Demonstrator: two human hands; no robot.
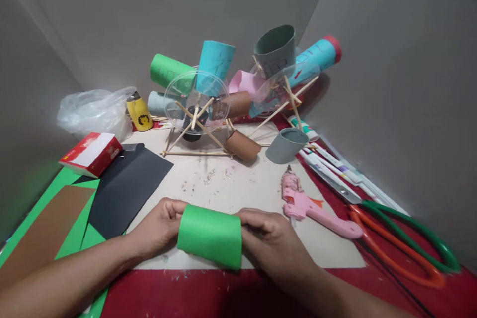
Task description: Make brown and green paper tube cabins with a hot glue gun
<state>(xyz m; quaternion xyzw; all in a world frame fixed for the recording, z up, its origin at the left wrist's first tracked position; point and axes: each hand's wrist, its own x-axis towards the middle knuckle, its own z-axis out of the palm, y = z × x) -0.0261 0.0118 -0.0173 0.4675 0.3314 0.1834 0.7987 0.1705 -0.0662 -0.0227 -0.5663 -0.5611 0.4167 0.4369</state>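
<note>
A green paper tube (210,235) lies sideways between my hands, low over the near edge of the beige sheet (238,186). My left hand (161,226) is closed on its left end, fingers at the rim. At the right end, my right hand (270,238) grips the opposite rim, with some fingertips hidden by the paper. To the right of my right hand rests a pink glue gun (316,211), nozzle pointing away. Further back stands a wheel model of sticks (194,126) and clear plastic discs (223,109), with coloured paper tubes (216,62) around it.
On the right lie large scissors (406,248) with green and orange handles, beside several white markers (343,164). A grey tube (286,145) stands behind the glue gun. At left are black paper (126,184), brown paper (48,223), a red box (91,154), a yellow bottle (139,113) and a plastic bag (95,112).
</note>
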